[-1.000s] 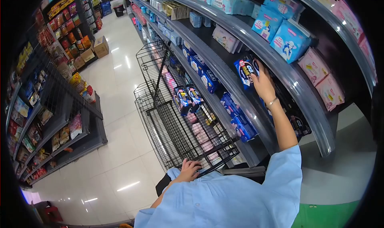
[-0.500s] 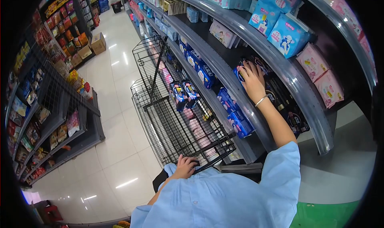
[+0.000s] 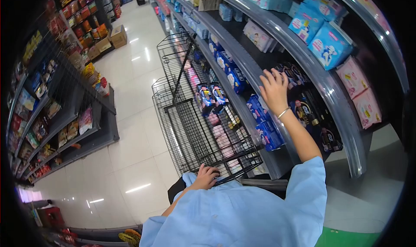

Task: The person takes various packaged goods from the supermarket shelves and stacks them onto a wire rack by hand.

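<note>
My right hand [image 3: 276,92], wearing a bracelet [image 3: 284,113], is over the front edge of a shelf, its fingers spread and no pack visible in them. Dark sanitary pad packs [image 3: 292,74] lie on the shelf just beyond the fingers, and more dark packs [image 3: 303,110] lie beside the wrist. Down at my waist, my left hand [image 3: 206,177] has its fingers curled over the handle of a black wire shopping cart [image 3: 182,117]. Two dark packs with pink and blue prints [image 3: 211,95] sit side by side in the cart's upper part.
Blue packs [image 3: 268,134] fill the lower shelf between cart and right arm. Light-blue packs [image 3: 331,45] and pink packs [image 3: 359,91] stand higher on the right. Clear plastic guards [image 3: 323,78] edge the shelves. Across the tiled aisle [image 3: 134,117] are snack shelves [image 3: 78,130] and a cardboard box [image 3: 118,37].
My right hand has drawn back from the dark packs toward the shelf's front edge, its fingers spreading. The whole view has shifted slightly. My left hand stays on the cart handle.
</note>
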### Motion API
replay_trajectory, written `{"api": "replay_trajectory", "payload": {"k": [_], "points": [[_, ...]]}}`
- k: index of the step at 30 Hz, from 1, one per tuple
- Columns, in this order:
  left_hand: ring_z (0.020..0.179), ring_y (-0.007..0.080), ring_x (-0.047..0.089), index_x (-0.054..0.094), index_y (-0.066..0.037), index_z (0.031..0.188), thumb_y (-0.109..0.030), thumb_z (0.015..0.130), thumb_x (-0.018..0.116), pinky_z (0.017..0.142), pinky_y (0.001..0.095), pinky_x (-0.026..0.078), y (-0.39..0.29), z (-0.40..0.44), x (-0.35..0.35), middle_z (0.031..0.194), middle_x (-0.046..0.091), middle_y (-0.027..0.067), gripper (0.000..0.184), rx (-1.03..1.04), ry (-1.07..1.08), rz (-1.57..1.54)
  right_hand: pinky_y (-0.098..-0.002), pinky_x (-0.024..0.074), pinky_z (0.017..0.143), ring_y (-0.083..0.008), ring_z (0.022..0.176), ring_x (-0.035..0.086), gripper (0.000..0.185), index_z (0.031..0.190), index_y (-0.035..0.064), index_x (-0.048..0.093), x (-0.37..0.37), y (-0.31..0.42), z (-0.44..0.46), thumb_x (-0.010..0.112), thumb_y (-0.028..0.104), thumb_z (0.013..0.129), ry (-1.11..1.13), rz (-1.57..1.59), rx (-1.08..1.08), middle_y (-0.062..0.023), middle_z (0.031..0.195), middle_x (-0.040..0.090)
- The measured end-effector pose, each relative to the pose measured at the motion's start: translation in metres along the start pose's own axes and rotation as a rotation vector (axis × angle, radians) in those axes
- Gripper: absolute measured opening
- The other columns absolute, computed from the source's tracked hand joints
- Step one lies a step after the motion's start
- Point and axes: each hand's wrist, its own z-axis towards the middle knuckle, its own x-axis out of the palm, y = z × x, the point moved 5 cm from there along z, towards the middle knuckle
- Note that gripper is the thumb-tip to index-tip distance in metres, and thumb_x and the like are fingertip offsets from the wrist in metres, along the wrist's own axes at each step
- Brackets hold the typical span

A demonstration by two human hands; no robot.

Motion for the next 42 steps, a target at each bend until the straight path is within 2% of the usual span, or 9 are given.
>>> {"api": "replay_trajectory", "payload": {"k": [3, 5, 10, 11, 16, 23, 28, 34, 42], "points": [[0.123, 0.0241, 0.039, 0.059, -0.015, 0.111, -0.018, 0.077, 0.066, 0.113, 0.056, 0.014, 0.003, 0.0, 0.005, 0.127, 0.049, -0.0006, 0.035, 0.01, -0.005, -0.001, -0.0438, 0.0457, 0.091, -0.0319, 0.107, 0.056, 0.035, 0.113, 0.0054, 0.057, 0.031, 0.058, 0.017, 0.064, 0.019, 0.082, 0.064, 0.531, -0.003, -0.0126, 0.116, 0.059], [0.124, 0.0242, 0.038, 0.059, -0.015, 0.11, -0.018, 0.078, 0.066, 0.114, 0.0558, 0.013, 0.0, 0.001, 0.005, 0.126, 0.049, -0.0001, 0.033, 0.012, -0.015, -0.013, -0.0413, 0.051, 0.082, -0.0337, 0.1, 0.06, 0.044, 0.117, 0.0026, 0.052, 0.065, 0.104, 0.026, 0.066, 0.024, 0.081, 0.288, 0.656, 0.139, -0.0157, 0.116, 0.058], [0.122, 0.0251, 0.039, 0.059, -0.012, 0.109, -0.017, 0.079, 0.066, 0.113, 0.0554, 0.014, -0.002, 0.004, 0.0, 0.124, 0.05, 0.0019, 0.032, 0.017, 0.008, 0.006, -0.0438, 0.0519, 0.082, -0.0369, 0.103, 0.059, 0.072, 0.125, -0.0023, 0.041, 0.178, 0.168, 0.031, 0.073, 0.041, 0.076, 0.338, 0.465, 0.213, -0.0241, 0.111, 0.057], [0.122, 0.0252, 0.04, 0.059, -0.012, 0.109, -0.017, 0.078, 0.066, 0.113, 0.0553, 0.014, -0.002, 0.004, 0.001, 0.124, 0.05, 0.0023, 0.032, 0.02, 0.013, 0.013, -0.0419, 0.051, 0.085, -0.0367, 0.098, 0.061, 0.079, 0.13, -0.0036, 0.039, 0.178, 0.176, 0.037, 0.073, 0.042, 0.075, 0.509, 0.521, 0.277, -0.025, 0.112, 0.057], [0.123, 0.0247, 0.04, 0.059, -0.013, 0.111, -0.018, 0.079, 0.065, 0.113, 0.055, 0.015, -0.002, 0.003, -0.002, 0.126, 0.05, 0.0025, 0.033, 0.03, 0.009, -0.01, -0.0427, 0.0547, 0.074, -0.038, 0.094, 0.062, 0.078, 0.138, 0.0047, 0.034, 0.202, 0.208, 0.033, 0.071, 0.035, 0.077, 0.44, 0.382, 0.27, -0.0252, 0.107, 0.057], [0.122, 0.0246, 0.041, 0.06, -0.016, 0.113, -0.019, 0.081, 0.064, 0.112, 0.0569, 0.015, -0.004, 0.003, -0.006, 0.126, 0.051, 0.0002, 0.032, 0.055, -0.006, -0.027, -0.0443, 0.0495, 0.082, -0.0402, 0.092, 0.063, 0.052, 0.129, 0.014, 0.05, 0.093, 0.127, 0.05, 0.062, 0.028, 0.08, 0.232, 1.022, 0.298, -0.0226, 0.103, 0.065], [0.12, 0.0251, 0.042, 0.062, -0.015, 0.109, -0.017, 0.077, 0.067, 0.11, 0.0593, 0.015, 0.003, 0.001, 0.0, 0.126, 0.051, -0.0007, 0.033, 0.056, -0.022, -0.054, -0.0376, 0.0471, 0.091, -0.0354, 0.106, 0.059, 0.049, 0.132, 0.0118, 0.049, -0.022, -0.003, 0.032, 0.061, 0.018, 0.085, -0.176, 0.757, 0.18, -0.0187, 0.12, 0.059], [0.121, 0.0263, 0.042, 0.062, -0.015, 0.109, -0.017, 0.077, 0.067, 0.111, 0.059, 0.014, 0.001, 0.002, -0.001, 0.128, 0.051, -0.0004, 0.032, 0.041, 0.001, -0.018, -0.0388, 0.0473, 0.091, -0.035, 0.111, 0.056, 0.051, 0.136, 0.0211, 0.045, -0.041, -0.071, -0.013, 0.057, 0.017, 0.087, -0.013, 0.504, 0.335, -0.014, 0.126, 0.056], [0.121, 0.0268, 0.042, 0.062, -0.014, 0.108, -0.017, 0.078, 0.066, 0.111, 0.059, 0.013, -0.002, 0.002, -0.002, 0.128, 0.051, -0.0002, 0.031, 0.026, -0.001, -0.014, -0.0452, 0.0497, 0.084, -0.035, 0.105, 0.055, 0.046, 0.131, 0.0204, 0.046, -0.015, -0.06, -0.023, 0.059, 0.019, 0.087, -0.027, 0.14, 0.401, -0.0137, 0.115, 0.055]]}}
